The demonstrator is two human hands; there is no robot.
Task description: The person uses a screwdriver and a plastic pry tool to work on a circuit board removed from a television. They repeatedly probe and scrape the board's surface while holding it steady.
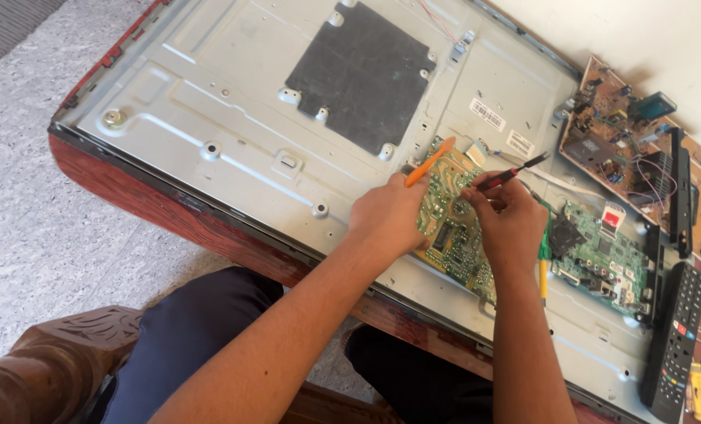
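Note:
My left hand [387, 216] is closed around an orange plastic pry tool [429, 161] whose tip points up and right. Under it lies a green circuit board [452, 228], tilted on the grey metal back panel [232, 102] of a flat television. My right hand [509, 220] grips a thin red and black probe [511, 173], with its tip pointing right, above that board. Both hands rest over the green board and partly hide it.
A second green board [602, 251] sits to the right, a brown board [625, 133] with wires behind it. A black remote control [674, 341] lies at the right edge. A yellow-handled tool [543, 275] lies beside my right wrist. A dark square pad [362, 71] covers the panel's middle.

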